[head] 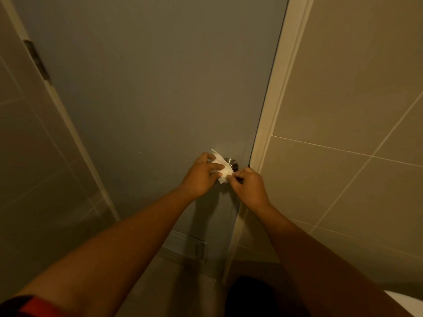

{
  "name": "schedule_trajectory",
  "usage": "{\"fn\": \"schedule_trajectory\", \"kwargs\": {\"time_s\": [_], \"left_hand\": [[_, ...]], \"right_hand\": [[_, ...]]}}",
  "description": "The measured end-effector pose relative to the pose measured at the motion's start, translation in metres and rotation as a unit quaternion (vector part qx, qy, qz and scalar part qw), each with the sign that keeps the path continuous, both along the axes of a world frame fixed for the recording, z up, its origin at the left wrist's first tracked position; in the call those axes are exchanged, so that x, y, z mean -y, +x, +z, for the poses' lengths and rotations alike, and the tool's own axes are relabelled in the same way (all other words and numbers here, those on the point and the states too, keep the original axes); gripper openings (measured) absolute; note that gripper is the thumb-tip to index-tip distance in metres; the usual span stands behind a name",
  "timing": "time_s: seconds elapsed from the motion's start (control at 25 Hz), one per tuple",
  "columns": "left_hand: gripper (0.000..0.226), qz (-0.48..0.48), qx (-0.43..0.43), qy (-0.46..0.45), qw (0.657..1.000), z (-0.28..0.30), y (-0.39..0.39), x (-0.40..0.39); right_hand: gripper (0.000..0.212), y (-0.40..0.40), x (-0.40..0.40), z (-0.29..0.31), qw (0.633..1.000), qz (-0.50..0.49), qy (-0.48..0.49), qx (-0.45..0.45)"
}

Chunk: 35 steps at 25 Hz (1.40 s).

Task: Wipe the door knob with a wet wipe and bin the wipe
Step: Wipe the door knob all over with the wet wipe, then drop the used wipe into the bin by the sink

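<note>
Head view: left hand (201,173) pinching the white wet wipe (221,167) by its left part, right hand (248,186) pinching its lower right corner. Wipe spread between both grips, covering most of the metal door knob (232,163) on the grey door (160,99). Only the knob's right rim visible. Dim, fingertips hard to make out.

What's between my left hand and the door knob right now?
The white wet wipe. In the head view it lies draped over the door knob, with the left hand pressing it and the right hand pinching its lower edge.
</note>
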<state>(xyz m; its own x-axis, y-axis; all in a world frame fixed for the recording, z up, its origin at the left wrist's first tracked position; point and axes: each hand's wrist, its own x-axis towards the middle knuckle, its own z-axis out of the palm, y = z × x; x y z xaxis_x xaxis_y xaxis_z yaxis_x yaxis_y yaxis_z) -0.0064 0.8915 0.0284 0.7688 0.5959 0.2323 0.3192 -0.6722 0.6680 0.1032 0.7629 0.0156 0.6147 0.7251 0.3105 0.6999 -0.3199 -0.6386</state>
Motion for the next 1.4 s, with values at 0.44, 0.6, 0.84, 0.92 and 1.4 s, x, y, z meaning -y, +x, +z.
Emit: {"fn": "schedule_trajectory", "kwargs": {"time_s": [0.44,0.6,0.84,0.92,1.4], "left_hand": [[0.027,-0.011,-0.002,-0.074,0.997,-0.009,-0.01,0.006],[0.028,0.001,0.019,0.004,1.0,-0.01,-0.004,0.006],[0.013,0.025,0.056,-0.004,0.998,-0.016,-0.002,0.006],[0.008,0.003,0.043,-0.024,0.999,-0.024,-0.008,0.008],[0.011,-0.2,-0.101,-0.072,0.972,-0.071,-0.024,0.057]], "right_hand": [[0.038,-0.011,-0.017,0.005,0.996,-0.019,-0.061,0.058],[0.029,-0.015,-0.008,-0.009,0.997,-0.057,-0.037,0.042],[0.019,-0.024,0.0,-0.012,0.993,-0.1,-0.046,-0.045],[0.019,-0.031,0.006,-0.01,0.99,-0.11,-0.072,-0.051],[0.012,-0.094,0.094,-0.046,0.94,-0.288,-0.099,-0.155]]}}
